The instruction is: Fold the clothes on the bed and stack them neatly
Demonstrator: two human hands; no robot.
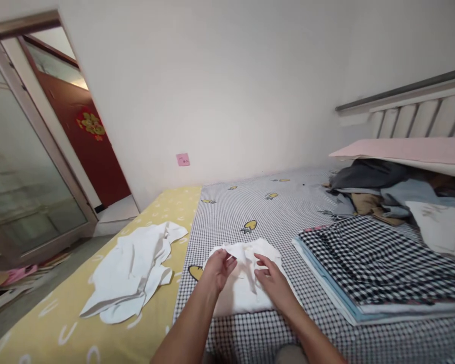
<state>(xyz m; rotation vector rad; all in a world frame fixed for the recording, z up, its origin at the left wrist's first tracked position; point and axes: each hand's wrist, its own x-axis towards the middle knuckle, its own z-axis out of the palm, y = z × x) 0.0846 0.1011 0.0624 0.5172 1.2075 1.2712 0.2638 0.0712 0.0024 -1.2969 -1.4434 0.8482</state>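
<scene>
A white cloth, folded into a rough bundle, lies on the checked bed cover at the bottom centre. My left hand is over its left upper part, with thumb and fingers pinched on a bit of the white fabric. Over the right side is my right hand, its fingers apart and curved at a raised fold, holding nothing. A second white garment lies loosely spread on the yellow sheet to the left.
Folded cloths with a black-and-white checked one on top lie at the right. Behind them are piled dark and grey clothes under a pink board. A glass door stands at the left.
</scene>
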